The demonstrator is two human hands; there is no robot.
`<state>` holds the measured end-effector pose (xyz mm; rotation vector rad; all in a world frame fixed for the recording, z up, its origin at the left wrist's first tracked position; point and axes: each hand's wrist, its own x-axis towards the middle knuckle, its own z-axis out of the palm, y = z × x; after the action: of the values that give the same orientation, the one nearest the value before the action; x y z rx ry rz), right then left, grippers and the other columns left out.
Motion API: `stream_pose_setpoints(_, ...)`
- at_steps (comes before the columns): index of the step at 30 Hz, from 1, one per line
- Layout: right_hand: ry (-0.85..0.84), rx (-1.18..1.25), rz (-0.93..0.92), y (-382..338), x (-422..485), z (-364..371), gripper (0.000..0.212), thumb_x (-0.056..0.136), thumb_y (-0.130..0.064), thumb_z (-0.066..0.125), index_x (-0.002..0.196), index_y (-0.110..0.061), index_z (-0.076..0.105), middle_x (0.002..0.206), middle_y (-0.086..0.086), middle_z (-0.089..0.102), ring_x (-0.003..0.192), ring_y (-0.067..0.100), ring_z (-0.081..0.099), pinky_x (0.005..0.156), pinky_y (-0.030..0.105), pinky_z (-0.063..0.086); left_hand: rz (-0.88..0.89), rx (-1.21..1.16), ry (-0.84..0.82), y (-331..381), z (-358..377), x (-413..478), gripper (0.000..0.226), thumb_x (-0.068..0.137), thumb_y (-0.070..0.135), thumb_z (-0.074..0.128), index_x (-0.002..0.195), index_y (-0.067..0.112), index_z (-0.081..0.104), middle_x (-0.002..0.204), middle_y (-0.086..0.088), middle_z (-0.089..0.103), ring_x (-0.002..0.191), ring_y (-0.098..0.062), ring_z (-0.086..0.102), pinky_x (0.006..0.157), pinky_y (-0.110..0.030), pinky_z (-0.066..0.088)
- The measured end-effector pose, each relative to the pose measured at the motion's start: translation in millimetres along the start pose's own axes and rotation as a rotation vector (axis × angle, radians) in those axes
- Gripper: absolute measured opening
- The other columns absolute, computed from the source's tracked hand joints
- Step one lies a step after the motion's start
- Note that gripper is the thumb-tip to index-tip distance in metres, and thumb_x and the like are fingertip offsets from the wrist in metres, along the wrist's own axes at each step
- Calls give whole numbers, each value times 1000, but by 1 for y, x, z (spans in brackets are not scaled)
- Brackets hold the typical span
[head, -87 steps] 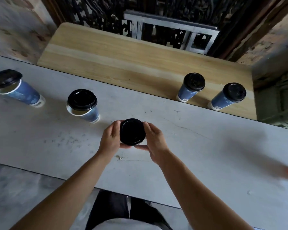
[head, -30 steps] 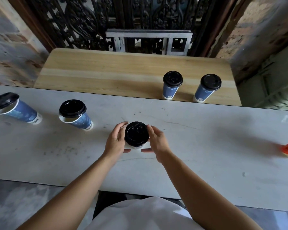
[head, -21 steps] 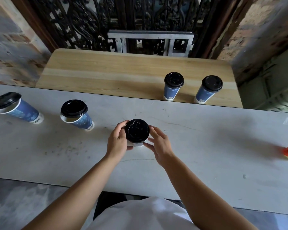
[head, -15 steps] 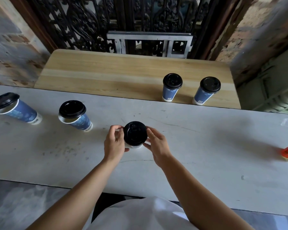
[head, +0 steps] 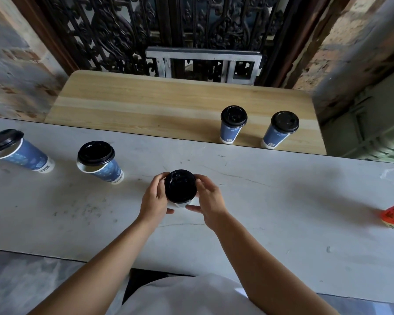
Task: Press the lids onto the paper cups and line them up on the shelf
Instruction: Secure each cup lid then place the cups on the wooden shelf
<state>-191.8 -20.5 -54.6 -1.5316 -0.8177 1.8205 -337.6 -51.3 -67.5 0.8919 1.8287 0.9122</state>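
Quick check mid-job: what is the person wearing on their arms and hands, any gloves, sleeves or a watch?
Nothing on either. The left hand and right hand are ungloved, with no rings, watch or bands that I can see. The left forearm and right forearm are bare, no sleeves in sight. The only clothing showing is a white shirt at the bottom of the view.

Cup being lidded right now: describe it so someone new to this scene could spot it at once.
Start at the long grey counter in front of the wooden shelf. Near its middle stands a black-lidded cup, right of the neighbouring blue cup. It alone sits between the left hand and right hand, whose fingers curl round its lid.
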Motion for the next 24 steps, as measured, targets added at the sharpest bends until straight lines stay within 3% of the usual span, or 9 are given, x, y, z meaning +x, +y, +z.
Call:
stream_pose_setpoints(5,-221,85,56,6,1,-17,37,102,-25,50,136,-32,61,140,-3,61,134,24,50,102,48,53,-135,-134,28,-4,1,-3,34,107,38,32,120,29,63,124,-2,65,110,-24,66,57,-34,61)
stream_pose_setpoints(8,-341,-126,10,16,9,-22,75,80,-28,72,149,-40,44,148,-13,54,135,18,50,108,48,46,-233,-227,98,-12,2,-4,42,106,48,30,121,25,62,120,-2,67,103,-23,69,52,-26,57)
stream_pose_setpoints(12,-456,-425,-87,31,25,-11,91,63,-16,92,140,-41,49,126,-24,65,122,-3,56,96,18,50,-423,-436,169,-18,0,4,42,105,51,34,102,24,67,102,2,69,89,-16,67,42,-26,54)
stream_pose_setpoints(13,-440,-492,-98,34,31,-8,91,61,-10,92,137,-39,51,123,-21,68,121,-3,58,98,20,51,-451,-481,157,-19,-2,7,43,105,50,34,98,23,68,99,1,70,86,-15,67,42,-27,54)
stream_pose_setpoints(15,-355,-611,-125,35,44,0,93,59,-3,93,137,-29,51,128,-4,68,128,16,58,110,42,47,-496,-562,122,-23,-7,15,48,106,50,32,96,20,68,96,-3,71,79,-22,70,46,-32,57)
stream_pose_setpoints(17,-280,-756,-142,29,56,6,92,58,-12,96,138,-26,53,131,5,65,131,26,54,111,48,44,-487,-583,96,-33,-13,24,51,107,49,31,102,14,67,99,-9,73,80,-31,72,62,-39,60)
stream_pose_setpoints(18,-260,-857,-141,22,62,9,92,56,-24,96,137,-30,52,130,2,61,129,25,52,109,45,45,-437,-489,119,-41,-17,29,50,106,49,32,109,12,66,105,-13,72,90,-35,71,77,-43,59)
stream_pose_setpoints(21,-249,-1137,-152,-4,76,19,91,49,-56,86,129,-38,47,117,-6,48,118,20,46,95,34,43,-170,337,262,-85,-30,36,48,103,44,43,134,11,58,138,-19,58,128,-40,53,106,-42,40)
stream_pose_setpoints(24,-223,-1281,-216,-37,93,31,72,56,-47,86,113,-29,46,112,-3,53,109,22,52,84,32,45,-227,660,318,-117,-25,37,69,98,48,50,153,8,36,160,-28,30,145,-50,26,119,-58,20)
